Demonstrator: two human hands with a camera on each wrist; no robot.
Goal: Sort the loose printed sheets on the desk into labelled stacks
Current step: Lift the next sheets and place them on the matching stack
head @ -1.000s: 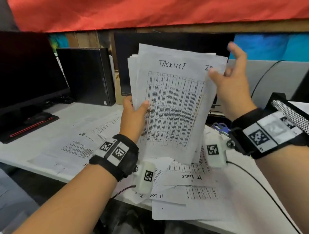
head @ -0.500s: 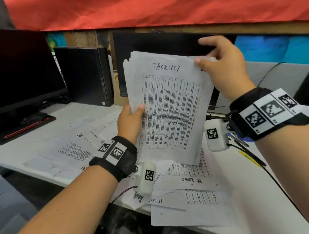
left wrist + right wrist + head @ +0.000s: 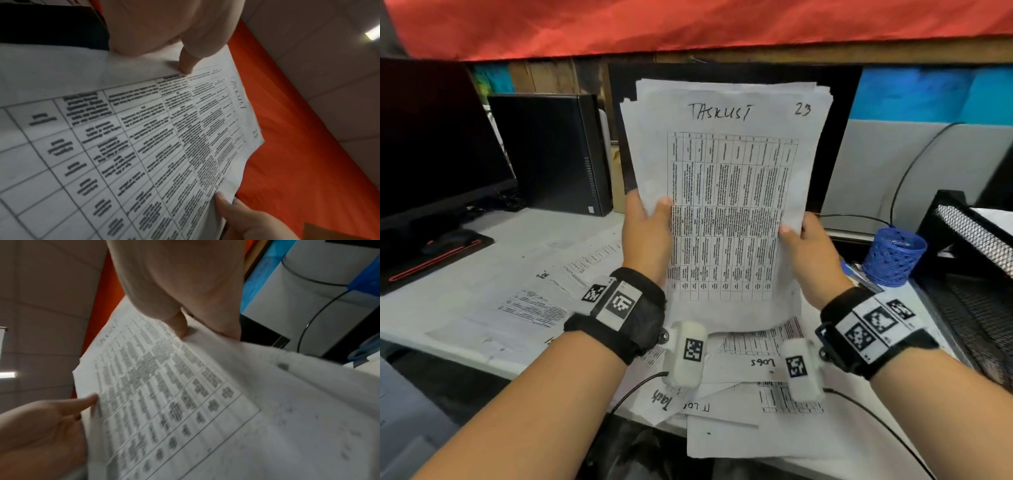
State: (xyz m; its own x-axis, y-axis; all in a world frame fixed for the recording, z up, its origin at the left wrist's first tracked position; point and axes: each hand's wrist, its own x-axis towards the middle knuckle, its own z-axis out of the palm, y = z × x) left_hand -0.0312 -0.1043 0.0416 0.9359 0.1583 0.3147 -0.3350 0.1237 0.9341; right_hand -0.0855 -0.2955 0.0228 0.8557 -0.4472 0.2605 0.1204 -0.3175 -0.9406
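Note:
I hold a bundle of printed sheets (image 3: 726,192) upright above the desk; the top page bears a table, the handwritten word "TASKLIST" and the number 23. My left hand (image 3: 645,233) grips its left edge, thumb on the front. My right hand (image 3: 810,253) grips the right edge the same way. The left wrist view shows the table page (image 3: 144,138) with my left thumb (image 3: 186,65) pressed on it. In the right wrist view the page (image 3: 164,394) is blurred under my right thumb (image 3: 180,326). More loose sheets (image 3: 750,387) lie on the desk below, some marked "IT Logs".
A dark monitor (image 3: 431,147) and a black computer case (image 3: 551,150) stand at the left. Another screen (image 3: 839,137) rises behind the bundle. A blue mesh pen cup (image 3: 893,253) and a black mesh paper tray (image 3: 969,260) sit at the right. Sheets (image 3: 530,301) cover the white desk's left side.
My right hand has come down from the bundle's top right corner to its right edge at mid height. The bundle now stands straighter and squarer, held from both sides.

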